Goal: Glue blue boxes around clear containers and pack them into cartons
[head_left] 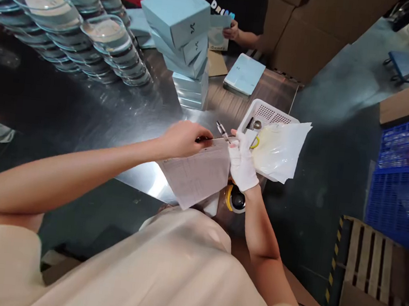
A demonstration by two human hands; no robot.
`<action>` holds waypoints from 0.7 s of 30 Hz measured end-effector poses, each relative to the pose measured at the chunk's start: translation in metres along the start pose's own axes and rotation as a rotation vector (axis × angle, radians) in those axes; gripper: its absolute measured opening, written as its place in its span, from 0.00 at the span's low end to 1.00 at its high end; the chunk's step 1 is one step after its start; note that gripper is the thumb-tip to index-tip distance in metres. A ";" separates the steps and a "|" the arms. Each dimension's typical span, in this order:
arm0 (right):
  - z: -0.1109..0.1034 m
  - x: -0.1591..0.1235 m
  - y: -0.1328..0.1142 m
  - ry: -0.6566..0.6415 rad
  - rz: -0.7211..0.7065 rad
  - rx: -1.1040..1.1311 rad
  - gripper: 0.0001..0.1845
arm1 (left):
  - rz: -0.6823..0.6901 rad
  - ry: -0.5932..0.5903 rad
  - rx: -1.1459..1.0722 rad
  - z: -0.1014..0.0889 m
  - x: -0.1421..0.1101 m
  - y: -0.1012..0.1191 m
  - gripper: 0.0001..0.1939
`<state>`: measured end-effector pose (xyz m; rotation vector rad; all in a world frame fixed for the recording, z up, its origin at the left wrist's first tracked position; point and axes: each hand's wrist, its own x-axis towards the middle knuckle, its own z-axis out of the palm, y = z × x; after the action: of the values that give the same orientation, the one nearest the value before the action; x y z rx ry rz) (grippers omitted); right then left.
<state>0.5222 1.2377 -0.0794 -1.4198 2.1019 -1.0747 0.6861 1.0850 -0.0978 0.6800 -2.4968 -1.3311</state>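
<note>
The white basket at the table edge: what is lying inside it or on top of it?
Clear plastic bags lie over the white basket and cover most of it. At its near-left corner, small metal parts and a yellow ring show. Anything beneath the bags is hidden.

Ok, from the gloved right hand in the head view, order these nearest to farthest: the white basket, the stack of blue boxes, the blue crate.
From the gloved right hand:
1. White basket, just beyond the fingers on the table's right edge.
2. Stack of blue boxes, farther back at the middle of the table.
3. Blue crate, off the table, on the floor at far right.
</note>
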 end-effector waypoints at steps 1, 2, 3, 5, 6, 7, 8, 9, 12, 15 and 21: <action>0.002 -0.005 -0.002 0.081 -0.019 0.078 0.25 | 0.015 0.052 -0.037 -0.002 -0.004 0.003 0.08; 0.006 -0.011 -0.003 0.154 -0.012 0.149 0.23 | 0.038 0.094 -0.065 -0.002 -0.008 0.007 0.08; 0.011 -0.016 -0.005 0.211 0.019 0.212 0.22 | 0.066 0.123 -0.076 -0.002 -0.012 0.011 0.08; 0.022 -0.026 -0.009 0.284 0.113 0.306 0.19 | 0.126 0.153 -0.051 0.002 -0.018 0.019 0.10; 0.027 -0.030 -0.010 0.305 0.151 0.321 0.18 | 0.157 0.155 -0.024 0.004 -0.020 0.022 0.11; 0.030 -0.033 -0.011 0.323 0.178 0.311 0.18 | 0.185 0.151 0.008 0.006 -0.022 0.025 0.13; 0.033 -0.035 -0.012 0.346 0.196 0.285 0.18 | 0.201 0.146 0.046 0.008 -0.023 0.028 0.14; 0.034 -0.037 -0.012 0.373 0.205 0.252 0.18 | 0.204 0.139 0.092 0.009 -0.023 0.031 0.14; 0.036 -0.040 -0.009 0.457 0.201 0.166 0.19 | 0.166 0.091 0.247 0.008 -0.027 0.043 0.14; 0.036 -0.045 -0.004 0.499 0.138 0.056 0.19 | 0.130 0.016 0.392 0.002 -0.033 0.062 0.15; 0.039 -0.052 0.013 0.549 -0.163 -0.326 0.16 | 0.024 -0.132 0.551 -0.009 -0.036 0.087 0.17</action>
<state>0.5622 1.2730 -0.1188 -1.6015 2.6831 -1.3539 0.6952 1.1385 -0.0202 0.6755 -2.9952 -0.6874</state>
